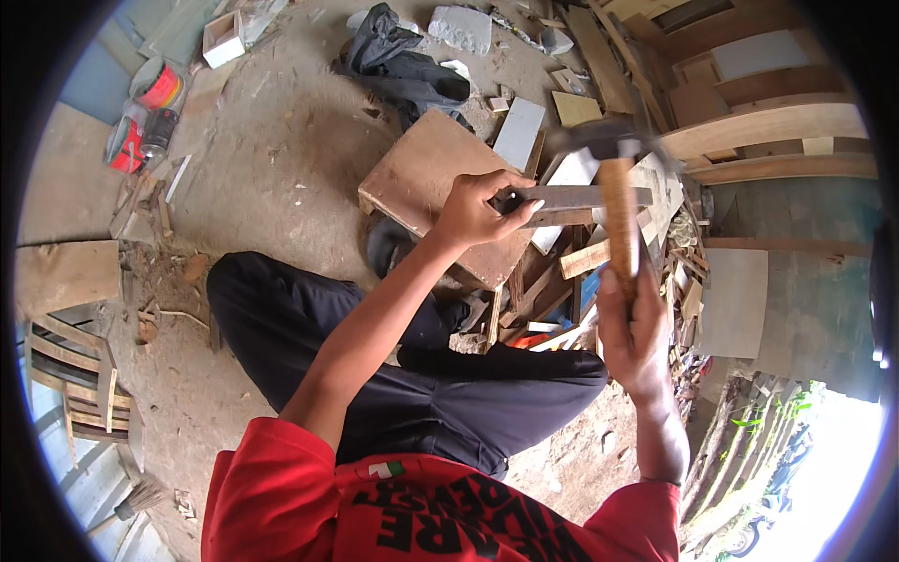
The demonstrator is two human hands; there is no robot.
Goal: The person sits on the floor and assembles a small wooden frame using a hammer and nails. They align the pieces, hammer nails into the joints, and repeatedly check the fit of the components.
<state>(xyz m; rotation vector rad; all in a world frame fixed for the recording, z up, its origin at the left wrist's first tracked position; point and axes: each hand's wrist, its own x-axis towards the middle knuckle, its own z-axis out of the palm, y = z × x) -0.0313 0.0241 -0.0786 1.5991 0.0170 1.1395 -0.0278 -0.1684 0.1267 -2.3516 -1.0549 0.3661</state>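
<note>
My right hand (635,328) is wrapped round the wooden handle of a hammer (617,211), raised on the right. The hammer's dark head is blurred by motion. With its fingers and thumb, my left hand (482,211) grips one end of a long, narrow dark bar (590,197). The bar points right, and the hammer handle crosses in front of its far part. I cannot tell whether the bar is wood or metal. Below my left hand lies a brown wooden board (421,169) with a thick edge, like a low work surface.
Wood offcuts (585,259) are heaped beyond my right knee. Crumpled black plastic (403,70) lies on the dirt floor ahead, near a grey block (461,30). Red cans (125,143) and a white box (223,39) stand far left. Planks (768,131) line the right side.
</note>
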